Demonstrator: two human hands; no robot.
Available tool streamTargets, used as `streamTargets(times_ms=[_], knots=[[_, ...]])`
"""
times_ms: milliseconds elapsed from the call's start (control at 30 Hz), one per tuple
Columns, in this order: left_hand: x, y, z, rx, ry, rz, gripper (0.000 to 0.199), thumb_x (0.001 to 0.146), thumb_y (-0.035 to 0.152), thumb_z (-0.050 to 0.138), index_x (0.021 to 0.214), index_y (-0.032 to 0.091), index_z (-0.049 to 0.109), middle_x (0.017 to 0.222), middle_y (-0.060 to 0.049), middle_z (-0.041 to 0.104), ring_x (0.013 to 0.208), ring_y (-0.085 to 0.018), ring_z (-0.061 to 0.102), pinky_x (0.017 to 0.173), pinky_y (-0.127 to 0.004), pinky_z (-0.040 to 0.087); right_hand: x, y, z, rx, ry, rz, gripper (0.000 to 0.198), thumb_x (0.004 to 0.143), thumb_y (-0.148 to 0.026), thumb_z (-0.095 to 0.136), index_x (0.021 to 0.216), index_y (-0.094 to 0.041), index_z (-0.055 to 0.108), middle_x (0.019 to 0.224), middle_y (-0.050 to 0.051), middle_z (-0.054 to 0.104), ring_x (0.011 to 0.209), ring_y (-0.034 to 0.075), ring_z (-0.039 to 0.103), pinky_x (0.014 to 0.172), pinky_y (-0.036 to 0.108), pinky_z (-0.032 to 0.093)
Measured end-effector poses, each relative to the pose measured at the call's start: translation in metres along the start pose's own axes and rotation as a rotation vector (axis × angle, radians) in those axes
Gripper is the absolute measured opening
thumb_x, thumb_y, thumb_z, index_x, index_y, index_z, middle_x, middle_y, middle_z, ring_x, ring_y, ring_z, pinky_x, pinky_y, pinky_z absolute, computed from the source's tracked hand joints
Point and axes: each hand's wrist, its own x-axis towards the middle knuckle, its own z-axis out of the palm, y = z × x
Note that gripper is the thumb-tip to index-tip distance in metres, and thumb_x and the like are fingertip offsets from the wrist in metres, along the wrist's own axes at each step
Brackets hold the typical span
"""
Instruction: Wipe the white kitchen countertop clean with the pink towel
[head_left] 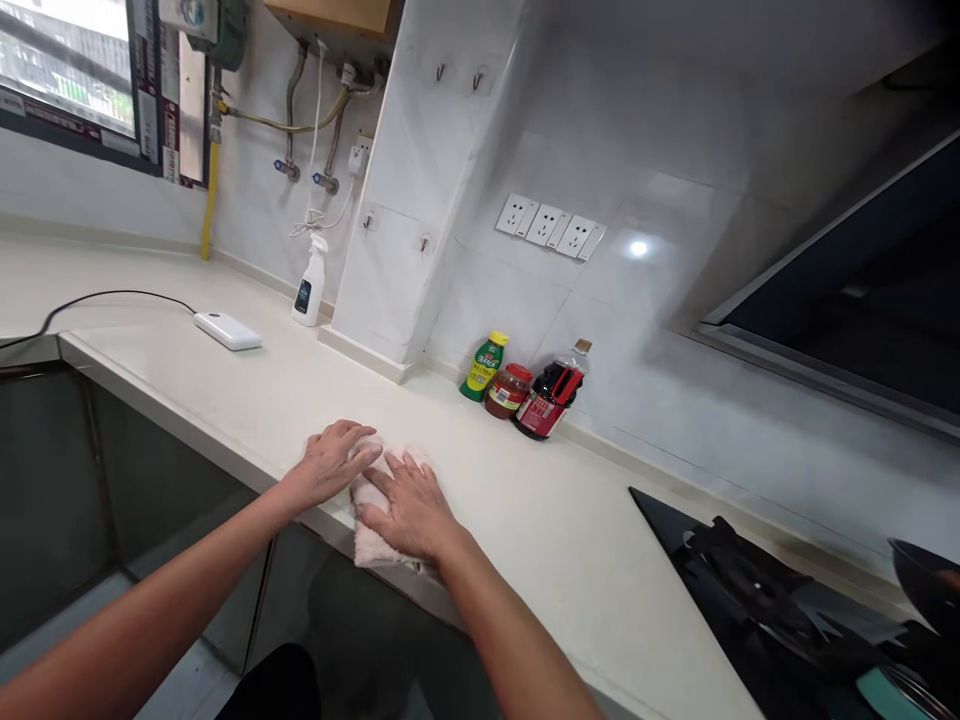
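A pale pink fluffy cloth (373,547) lies on the white countertop (517,530), with one end hanging over the front edge. My right hand (412,508) is pressed flat on the cloth, its fingers spread. Just to the left, my left hand (332,462) is at the cloth's left side with its fingers stretched out and its thumb apart. Whether the left fingertips touch the cloth is hard to make out. Part of the cloth is hidden under the right palm.
Against the wall stand a green bottle (484,368), a red-lidded jar (508,392) and a dark sauce bottle (551,395). Further left are a white spray bottle (310,285) and a corded white device (227,331). A black gas stove (757,590) is at the right.
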Motion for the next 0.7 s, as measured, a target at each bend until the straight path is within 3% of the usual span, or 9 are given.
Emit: streamTargets(times_ms=[67, 133, 233, 367, 500, 600, 700], knots=[[0.002, -0.001, 0.000, 0.019, -0.023, -0.037, 0.055, 0.101, 0.063, 0.033, 0.136, 0.029, 0.059, 0.139, -0.012, 0.058, 0.128, -0.032, 0.054, 0.108, -0.054, 0.038, 0.008, 0.019, -0.004, -0.011, 0.021, -0.051, 0.057, 0.101, -0.062, 0.046, 0.152, -0.037, 0.044, 0.166, 0.003, 0.027, 0.154, 0.028, 0.016, 0.124, 0.050, 0.013], [0.002, -0.002, 0.000, 0.041, -0.047, -0.028, 0.056, 0.100, 0.064, 0.035, 0.134, 0.029, 0.061, 0.140, -0.013, 0.058, 0.130, -0.033, 0.052, 0.109, -0.055, 0.036, 0.007, 0.057, -0.011, -0.030, 0.064, 0.014, 0.053, 0.102, -0.061, 0.043, 0.148, -0.036, 0.049, 0.162, -0.001, 0.037, 0.152, 0.022, 0.023, 0.125, 0.042, 0.015], [0.000, -0.002, -0.001, 0.055, -0.074, 0.004, 0.057, 0.098, 0.068, 0.037, 0.129, 0.028, 0.064, 0.138, -0.013, 0.060, 0.128, -0.034, 0.054, 0.109, -0.054, 0.035, -0.019, 0.132, -0.026, -0.060, 0.121, 0.259, 0.053, 0.106, -0.053, 0.034, 0.150, -0.028, 0.048, 0.160, 0.002, 0.040, 0.151, 0.021, 0.025, 0.125, 0.043, 0.014], [-0.001, -0.001, -0.003, 0.051, -0.098, 0.013, 0.056, 0.097, 0.067, 0.039, 0.122, 0.026, 0.067, 0.133, -0.013, 0.064, 0.125, -0.034, 0.056, 0.108, -0.054, 0.036, -0.102, 0.213, -0.050, -0.101, 0.172, 0.625, 0.059, 0.103, -0.050, 0.025, 0.149, -0.022, 0.049, 0.158, 0.007, 0.044, 0.149, 0.024, 0.030, 0.124, 0.048, 0.019], [0.000, -0.001, -0.004, 0.051, -0.102, 0.008, 0.054, 0.096, 0.066, 0.041, 0.121, 0.026, 0.067, 0.133, -0.013, 0.064, 0.127, -0.035, 0.055, 0.107, -0.054, 0.035, -0.214, 0.244, -0.051, -0.130, 0.218, 0.859, 0.064, 0.093, -0.059, 0.030, 0.139, -0.026, 0.061, 0.154, 0.008, 0.048, 0.148, 0.031, 0.034, 0.119, 0.052, 0.031], [0.001, -0.003, -0.003, 0.052, -0.107, 0.009, 0.053, 0.096, 0.065, 0.042, 0.123, 0.026, 0.067, 0.135, -0.012, 0.062, 0.129, -0.035, 0.054, 0.109, -0.055, 0.033, -0.288, 0.252, -0.026, -0.141, 0.289, 0.895, 0.067, 0.086, -0.065, 0.033, 0.135, -0.032, 0.064, 0.152, 0.004, 0.050, 0.148, 0.031, 0.034, 0.118, 0.050, 0.036], [0.001, -0.001, -0.002, 0.051, -0.124, 0.016, 0.055, 0.096, 0.067, 0.041, 0.125, 0.028, 0.066, 0.137, -0.012, 0.061, 0.129, -0.035, 0.053, 0.110, -0.056, 0.032, -0.328, 0.250, 0.004, -0.153, 0.377, 0.913, 0.076, 0.082, -0.075, 0.030, 0.141, -0.035, 0.058, 0.155, 0.002, 0.047, 0.149, 0.033, 0.032, 0.118, 0.056, 0.036]])
